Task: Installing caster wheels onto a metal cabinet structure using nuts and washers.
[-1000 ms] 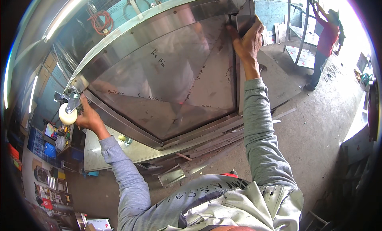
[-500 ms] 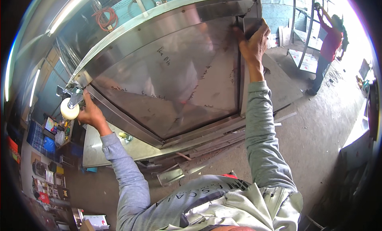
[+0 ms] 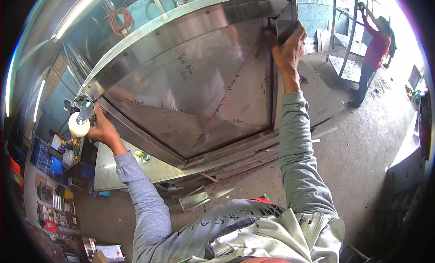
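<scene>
A large stainless steel cabinet [image 3: 199, 86] stands tilted in front of me, its recessed face marked with black handwriting. At its left corner is a caster [image 3: 79, 125] with a cream wheel and a metal bracket. My left hand [image 3: 106, 132] is closed at the caster, thumb up along the bracket and corner; the other fingers are partly hidden behind the wheel. High on the right, my right hand [image 3: 290, 52] grips the cabinet's steel edge, thumb on the inner side and fingers bent over the outer rim.
Below the cabinet lies a pale tabletop [image 3: 122, 170] with a small yellowish part [image 3: 139, 154] on it. Metal strips and a channel piece [image 3: 195, 198] are beneath. At the far right, a person in red [image 3: 378, 48] works at a tall metal frame [image 3: 346, 50]. A red hose coil [image 3: 120, 22] hangs at back left.
</scene>
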A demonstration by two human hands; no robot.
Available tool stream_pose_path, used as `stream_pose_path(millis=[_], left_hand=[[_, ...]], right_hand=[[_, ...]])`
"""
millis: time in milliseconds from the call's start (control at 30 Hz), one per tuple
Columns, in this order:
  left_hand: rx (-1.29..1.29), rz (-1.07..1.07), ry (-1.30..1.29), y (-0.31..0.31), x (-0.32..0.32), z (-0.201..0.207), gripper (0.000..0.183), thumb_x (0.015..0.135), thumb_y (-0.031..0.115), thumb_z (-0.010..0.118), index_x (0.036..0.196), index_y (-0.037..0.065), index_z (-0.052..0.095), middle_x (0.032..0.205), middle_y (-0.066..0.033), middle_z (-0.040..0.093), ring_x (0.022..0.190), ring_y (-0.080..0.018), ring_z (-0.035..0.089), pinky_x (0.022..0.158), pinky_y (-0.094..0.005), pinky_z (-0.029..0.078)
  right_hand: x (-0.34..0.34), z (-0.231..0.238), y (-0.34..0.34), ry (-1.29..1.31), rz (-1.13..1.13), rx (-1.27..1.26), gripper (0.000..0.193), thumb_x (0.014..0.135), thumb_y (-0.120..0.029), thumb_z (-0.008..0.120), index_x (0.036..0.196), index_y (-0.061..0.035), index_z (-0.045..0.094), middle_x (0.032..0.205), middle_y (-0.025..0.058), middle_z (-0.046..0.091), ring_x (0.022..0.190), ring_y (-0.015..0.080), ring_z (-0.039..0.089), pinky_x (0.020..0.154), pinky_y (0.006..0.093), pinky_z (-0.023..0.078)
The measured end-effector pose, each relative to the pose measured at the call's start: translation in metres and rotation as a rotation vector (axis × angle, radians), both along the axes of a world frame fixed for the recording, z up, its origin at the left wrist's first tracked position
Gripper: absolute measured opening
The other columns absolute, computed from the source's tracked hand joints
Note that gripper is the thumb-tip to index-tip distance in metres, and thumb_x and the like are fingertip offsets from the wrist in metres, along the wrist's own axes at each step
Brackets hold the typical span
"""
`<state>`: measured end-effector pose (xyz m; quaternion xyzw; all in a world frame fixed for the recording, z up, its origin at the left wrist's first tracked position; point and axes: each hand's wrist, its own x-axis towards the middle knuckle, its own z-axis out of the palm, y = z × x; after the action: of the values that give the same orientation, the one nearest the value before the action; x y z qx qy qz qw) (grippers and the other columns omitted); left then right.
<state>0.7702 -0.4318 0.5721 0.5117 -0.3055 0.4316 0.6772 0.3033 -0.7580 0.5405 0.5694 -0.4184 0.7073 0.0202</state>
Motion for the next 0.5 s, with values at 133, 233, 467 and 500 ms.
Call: stream_pose_path(millis=[133,233,467,500], left_hand=[[0.01,-0.045,0.022,-0.001,-0.006,0.001,0.048,0.091,0.026,0.093,0.123,-0.006,0.077,0.121,-0.0152,0.081,0.106,-0.025,0.073,0.099,-0.042,0.056],[-0.001,-0.04,0.009,0.002,0.0,0.0,0.044,0.092,0.024,0.092,0.121,-0.005,0.077,0.119,-0.0148,0.081,0.104,-0.0235,0.073,0.096,-0.0414,0.056],[0.007,-0.012,-0.027,-0.003,-0.01,0.001,0.037,0.094,0.023,0.09,0.114,-0.006,0.079,0.113,-0.0142,0.083,0.097,-0.0224,0.073,0.091,-0.0409,0.057],[0.006,-0.011,-0.026,-0.004,-0.011,0.001,0.037,0.094,0.023,0.09,0.114,-0.006,0.079,0.113,-0.0142,0.083,0.097,-0.0224,0.073,0.091,-0.0409,0.057]], right_hand=[[-0.002,0.0,0.002,-0.006,0.01,0.01,0.106,0.084,-0.048,0.095,0.159,0.0002,0.038,0.144,0.0266,0.053,0.135,0.0467,0.054,0.113,0.0567,0.044],[0.002,0.004,0.002,0.005,0.007,0.005,0.106,0.085,-0.048,0.095,0.159,-0.0001,0.038,0.144,0.027,0.053,0.135,0.0471,0.054,0.113,0.057,0.045],[-0.005,0.003,0.007,0.004,0.005,0.062,0.106,0.085,-0.051,0.094,0.159,-0.0012,0.038,0.144,0.0275,0.053,0.135,0.0475,0.055,0.112,0.0583,0.045],[-0.006,0.003,0.005,0.005,0.006,0.062,0.106,0.085,-0.051,0.094,0.159,-0.0012,0.038,0.144,0.0275,0.053,0.135,0.0475,0.055,0.112,0.0583,0.045]])
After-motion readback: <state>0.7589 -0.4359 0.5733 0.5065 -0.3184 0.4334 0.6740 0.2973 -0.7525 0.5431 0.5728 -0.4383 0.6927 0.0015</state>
